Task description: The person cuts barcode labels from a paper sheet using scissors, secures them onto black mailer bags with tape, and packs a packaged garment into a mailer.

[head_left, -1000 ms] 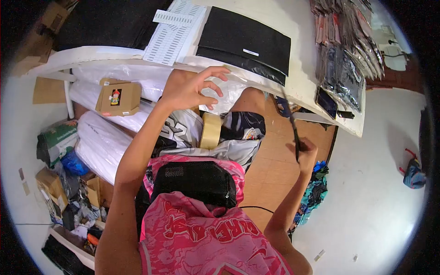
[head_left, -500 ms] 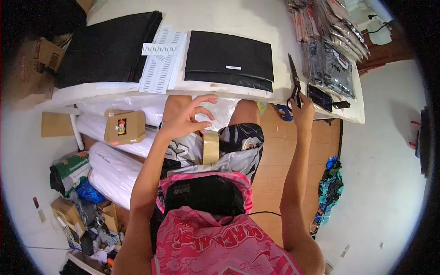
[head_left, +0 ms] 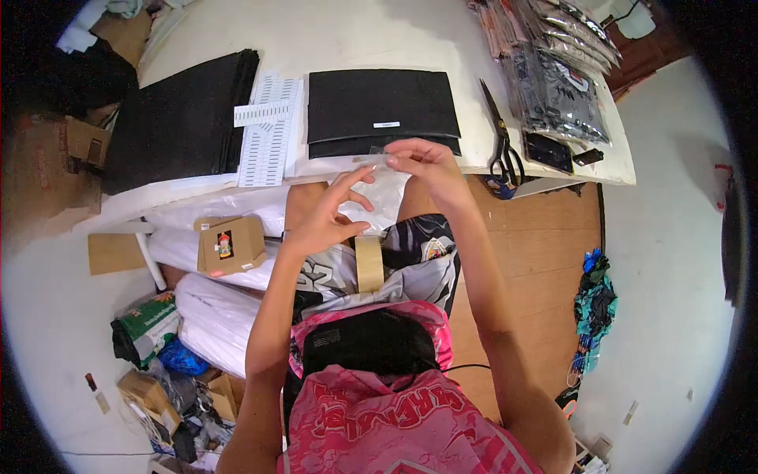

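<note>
My left hand is in front of the table edge with its fingers curved apart. A small clear strip, perhaps tape, shows between the fingertips of both hands. My right hand pinches it near the front edge of a folded black plastic packet, which bears a small white label. A roll of tape stands on my lap. Black scissors lie on the table to the right of the packet, with their handles at the edge.
On the table are a black stack, label sheets, a phone and bagged garments. A cardboard box rests on white wrapped rolls below, left of my legs.
My right hand has let go of the scissors, which now lie on the table, and has moved left to meet my left hand. My view has shifted slightly.
</note>
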Available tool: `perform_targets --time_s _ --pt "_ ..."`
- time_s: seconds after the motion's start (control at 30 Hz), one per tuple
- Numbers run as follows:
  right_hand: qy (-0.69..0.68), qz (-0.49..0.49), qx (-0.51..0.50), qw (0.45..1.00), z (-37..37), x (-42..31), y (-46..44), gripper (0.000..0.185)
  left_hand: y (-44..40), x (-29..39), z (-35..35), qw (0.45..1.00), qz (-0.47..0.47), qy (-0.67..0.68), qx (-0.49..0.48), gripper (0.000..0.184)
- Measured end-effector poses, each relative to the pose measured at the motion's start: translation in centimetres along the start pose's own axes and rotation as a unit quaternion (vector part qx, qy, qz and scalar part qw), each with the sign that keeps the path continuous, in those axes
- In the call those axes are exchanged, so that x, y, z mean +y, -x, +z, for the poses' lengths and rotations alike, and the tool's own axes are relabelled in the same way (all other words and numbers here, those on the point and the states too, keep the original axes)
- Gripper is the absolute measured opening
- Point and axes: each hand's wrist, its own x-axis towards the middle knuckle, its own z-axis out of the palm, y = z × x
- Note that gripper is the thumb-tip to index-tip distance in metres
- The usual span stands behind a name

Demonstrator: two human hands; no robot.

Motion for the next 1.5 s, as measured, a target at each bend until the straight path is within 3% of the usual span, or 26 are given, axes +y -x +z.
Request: perform_targets --time_s 0.23,0.3,0.43,0.6,0.73,0.83,0.93,1.23,1.5 --pt "0.007 -0.056 0.047 0.997 -0.2 -0.6 0.7 0.013 -1.0 0.2 0.6 0.998 -0.03 -0.04 0.026 0.087" --pt "-0.014 -0.048 0.074 0.996 -0.2 -0.4 1.0 0.012 -1.6 0.2 1.5 0.985 0.009 -0.118 0.123 0.093" --pt "-0.103 -0.04 0.162 0.981 -0.7 -1.1 1.4 0.012 -1.8 -0.6 1.6 0.975 -0.031 -0.12 0.184 0.1" --pt "-0.191 0.021 0.143 0.971 -1.6 -2.1 2.6 0.023 -1.4 -2.5 1.7 0.966 -0.033 -0.116 0.23 0.105" --pt "-0.263 0.038 0.109 0.958 -2.0 -1.6 3.4 0.028 -0.8 -2.5 1.8 0.976 -0.065 -0.08 0.192 0.107" --pt "-0.259 -0.018 0.09 0.962 -1.6 -1.2 4.2 0.026 -0.3 -2.4 2.0 0.967 -0.011 -0.132 0.216 0.1" --pt "-0.24 -0.051 0.066 0.967 -1.6 -1.0 4.8 0.028 1.0 -3.5 2.1 0.975 -0.037 -0.046 0.213 0.097" --pt "-0.12 -0.063 0.067 0.989 -0.7 -1.5 6.1 0.042 2.9 -4.7 2.3 0.966 -0.039 0.011 0.256 0.087" --pt "-0.167 -0.079 0.086 0.979 -0.2 -1.0 6.8 0.037 2.9 -3.5 2.9 0.96 -0.037 -0.01 0.279 0.082"
